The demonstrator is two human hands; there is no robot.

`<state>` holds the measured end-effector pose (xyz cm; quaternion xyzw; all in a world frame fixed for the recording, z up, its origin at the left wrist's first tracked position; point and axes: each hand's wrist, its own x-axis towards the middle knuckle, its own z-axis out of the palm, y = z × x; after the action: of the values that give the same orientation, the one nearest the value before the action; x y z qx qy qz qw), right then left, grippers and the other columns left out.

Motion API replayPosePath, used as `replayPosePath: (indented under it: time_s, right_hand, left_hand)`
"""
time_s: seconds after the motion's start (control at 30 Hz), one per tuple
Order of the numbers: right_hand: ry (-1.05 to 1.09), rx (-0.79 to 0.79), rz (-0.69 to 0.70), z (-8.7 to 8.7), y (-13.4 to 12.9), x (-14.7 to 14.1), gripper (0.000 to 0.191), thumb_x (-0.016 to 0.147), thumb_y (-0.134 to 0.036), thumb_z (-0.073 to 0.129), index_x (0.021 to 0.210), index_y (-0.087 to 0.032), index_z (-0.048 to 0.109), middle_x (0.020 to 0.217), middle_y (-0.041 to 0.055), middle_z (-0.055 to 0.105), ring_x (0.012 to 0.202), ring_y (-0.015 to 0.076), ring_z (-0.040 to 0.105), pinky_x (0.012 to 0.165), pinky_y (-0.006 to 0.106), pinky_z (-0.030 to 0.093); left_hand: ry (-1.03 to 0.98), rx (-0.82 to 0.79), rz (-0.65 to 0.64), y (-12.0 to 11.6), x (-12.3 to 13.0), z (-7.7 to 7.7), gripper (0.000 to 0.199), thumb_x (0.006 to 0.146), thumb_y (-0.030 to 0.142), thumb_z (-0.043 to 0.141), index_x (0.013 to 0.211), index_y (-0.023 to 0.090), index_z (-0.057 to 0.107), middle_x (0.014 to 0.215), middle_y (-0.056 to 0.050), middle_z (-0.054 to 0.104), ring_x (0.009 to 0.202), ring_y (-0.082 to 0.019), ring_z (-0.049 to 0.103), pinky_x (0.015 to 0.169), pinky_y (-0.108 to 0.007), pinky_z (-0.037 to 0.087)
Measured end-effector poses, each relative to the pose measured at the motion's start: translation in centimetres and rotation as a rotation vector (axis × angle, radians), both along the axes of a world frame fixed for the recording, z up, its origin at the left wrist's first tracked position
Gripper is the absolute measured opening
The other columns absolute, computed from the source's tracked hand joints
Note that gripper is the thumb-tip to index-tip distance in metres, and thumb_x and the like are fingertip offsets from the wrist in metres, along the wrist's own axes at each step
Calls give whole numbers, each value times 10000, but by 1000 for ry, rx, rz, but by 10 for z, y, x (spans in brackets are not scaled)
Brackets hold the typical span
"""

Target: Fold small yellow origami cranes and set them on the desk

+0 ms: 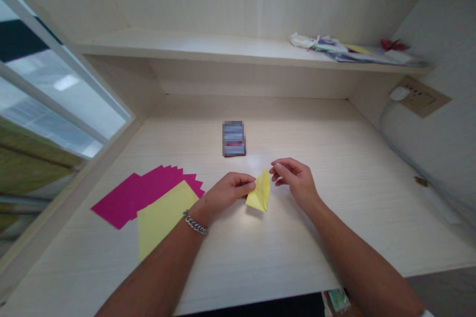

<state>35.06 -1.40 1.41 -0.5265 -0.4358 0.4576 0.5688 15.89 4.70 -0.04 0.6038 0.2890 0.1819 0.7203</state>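
Note:
A folded piece of yellow paper (259, 192) is held above the desk, pinched between the thumb and fingers of my left hand (230, 189). It has creases and a flap standing up along its right side. My right hand (293, 176) hovers just right of the paper, a small gap from its upper edge. Its fingers are loosely bent and apart, with nothing visible in them. Under and beside my left forearm lies a flat yellow sheet (159, 223), partly covering a fan of magenta paper sheets (156, 188).
A phone-like device with a blurred screen (234, 137) lies beyond my hands. Papers and wrappers (334, 48) sit on the shelf (208, 50). On the right wall, a cable (390, 146) runs from the socket (424, 96) to the desk. A window frame (70, 69) borders the left.

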Motion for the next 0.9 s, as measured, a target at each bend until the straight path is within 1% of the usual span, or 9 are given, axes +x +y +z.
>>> replayPosePath:
  time_s: [0.1, 0.17, 0.27, 0.37, 0.47, 0.57, 0.67, 0.73, 0.9]
  right_hand:
    - [-24, -55, 120, -4, 1, -2, 264, 720, -360, 674, 911, -179, 652, 831, 46, 675, 656, 146, 623, 558, 273, 522]
    - [-45, -66, 155, -8, 1, -5, 265, 712, -347, 681, 907, -170, 648, 836, 48, 675, 674, 155, 629, 586, 288, 531]
    - [-121, -74, 103, -14, 1, -10, 208, 728, -329, 661, 843, -156, 649, 769, 44, 669, 655, 159, 628, 603, 301, 532]
    - [-267, -67, 30, -16, 1, -12, 162, 747, -309, 635, 797, -155, 648, 716, 44, 665, 626, 161, 618, 586, 297, 518]
    - [-422, -24, -24, -15, -1, -13, 130, 757, -290, 621, 780, -168, 658, 723, 50, 677, 640, 168, 618, 601, 298, 503]
    - [-497, 15, -42, -13, -3, -14, 114, 764, -277, 613, 784, -181, 670, 744, 51, 687, 662, 170, 622, 628, 301, 497]
    - [-464, 19, -28, -13, -3, -15, 142, 771, -301, 617, 815, -177, 669, 761, 55, 688, 671, 168, 621, 642, 302, 497]
    - [-401, 3, 20, -15, -2, -15, 185, 776, -337, 620, 853, -173, 663, 781, 58, 687, 677, 163, 618, 640, 297, 498]
    - [-191, -80, 131, -22, 3, -14, 299, 787, -445, 599, 884, -164, 638, 765, 48, 662, 671, 151, 615, 590, 276, 503]
  left_hand:
    - [-65, -35, 113, 2, 3, -7, 266, 767, 348, 639, 930, 147, 703, 797, -58, 683, 720, -162, 597, 693, -294, 462]
    - [-91, -36, 161, 3, 5, -9, 288, 760, 341, 652, 968, 146, 691, 855, -72, 693, 785, -181, 615, 746, -321, 474]
    - [-76, 7, 192, 2, 8, -8, 294, 766, 337, 647, 985, 143, 678, 915, -86, 693, 827, -189, 621, 793, -346, 476]
    - [-30, 104, 165, -4, 13, -3, 306, 779, 351, 629, 994, 136, 664, 956, -98, 685, 861, -201, 617, 812, -359, 476]
    - [-33, 202, 158, -12, 17, 0, 359, 753, 321, 654, 1062, 141, 615, 1032, -101, 660, 917, -209, 608, 823, -356, 480]
    - [4, 276, 200, -16, 21, -1, 359, 742, 263, 645, 1078, 143, 597, 1054, -103, 650, 903, -203, 612, 803, -345, 489]
    - [3, 307, 277, -15, 21, -4, 295, 758, 186, 577, 1048, 142, 609, 1053, -92, 653, 904, -190, 614, 814, -332, 482]
    - [6, 327, 339, -12, 20, -6, 272, 765, 156, 539, 1022, 141, 624, 1038, -84, 659, 907, -184, 610, 820, -323, 474]
    - [51, 361, 415, -9, 18, -10, 225, 807, 219, 522, 985, 145, 640, 945, -72, 673, 833, -176, 612, 755, -307, 477]
